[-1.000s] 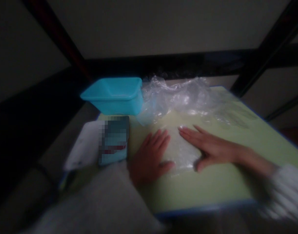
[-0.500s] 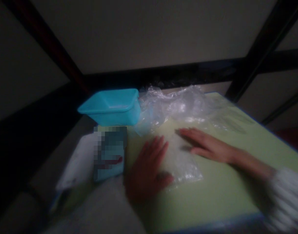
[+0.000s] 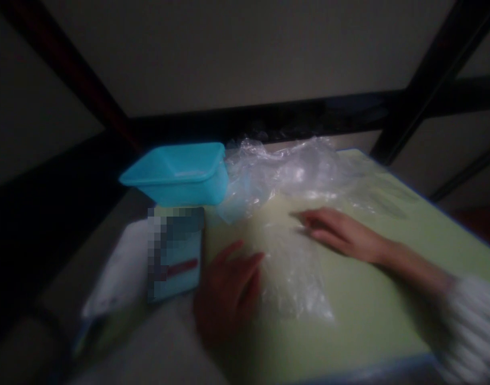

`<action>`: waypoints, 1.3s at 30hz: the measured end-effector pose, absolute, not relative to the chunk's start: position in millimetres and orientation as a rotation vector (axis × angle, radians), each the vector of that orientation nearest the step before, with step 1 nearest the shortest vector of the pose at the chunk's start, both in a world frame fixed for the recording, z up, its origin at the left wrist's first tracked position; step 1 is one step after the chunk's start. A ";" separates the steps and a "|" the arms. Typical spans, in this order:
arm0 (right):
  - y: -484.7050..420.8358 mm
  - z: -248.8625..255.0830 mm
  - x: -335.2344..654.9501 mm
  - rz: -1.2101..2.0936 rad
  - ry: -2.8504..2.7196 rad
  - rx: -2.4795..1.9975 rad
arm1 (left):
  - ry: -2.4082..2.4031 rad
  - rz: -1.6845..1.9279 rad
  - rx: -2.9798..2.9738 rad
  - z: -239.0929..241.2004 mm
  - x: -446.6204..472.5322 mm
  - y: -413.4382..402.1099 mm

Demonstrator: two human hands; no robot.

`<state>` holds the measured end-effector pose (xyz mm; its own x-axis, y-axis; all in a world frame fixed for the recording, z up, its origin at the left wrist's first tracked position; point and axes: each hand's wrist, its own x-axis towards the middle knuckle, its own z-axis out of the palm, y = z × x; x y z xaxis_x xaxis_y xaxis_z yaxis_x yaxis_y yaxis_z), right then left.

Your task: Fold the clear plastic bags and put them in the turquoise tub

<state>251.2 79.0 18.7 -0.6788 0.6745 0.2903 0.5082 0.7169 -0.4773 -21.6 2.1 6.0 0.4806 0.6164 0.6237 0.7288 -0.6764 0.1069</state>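
A small clear plastic bag (image 3: 295, 278), wrinkled and see-through, lies on the pale green tabletop between my hands. At its left edge, my left hand (image 3: 228, 294) has its thumb and a finger drawn together on the plastic, with another finger raised apart. My right hand (image 3: 328, 230) is closed in a pinch at the bag's upper right corner. Blur hides the exact contact of the fingertips. Behind the hands spreads a heap of crumpled clear plastic (image 3: 304, 171).
A turquoise plastic basin (image 3: 176, 184) stands at the back left of the table (image 3: 373, 315). In front of it lies a flat, partly pixelated booklet or box (image 3: 184, 272), with a white item (image 3: 116, 267) on its left. A wall (image 3: 245, 59) rises behind the table.
Both hands were lying flat with fingers stretched over the bag. Now their fingers have drawn in to pinches at its edges; my left hand has shifted left and the bag looks more wrinkled.
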 end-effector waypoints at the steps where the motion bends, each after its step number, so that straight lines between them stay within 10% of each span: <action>1: 78.3 19.5 251.4 0.489 -2.481 -0.915 | -1.153 -0.968 -2.561 7.1 -21.4 3.1; 39: 20.2 -7.8 223.5 -0.198 -2.663 -1.059 | -1.267 -0.306 -2.977 2.7 6.6 29.5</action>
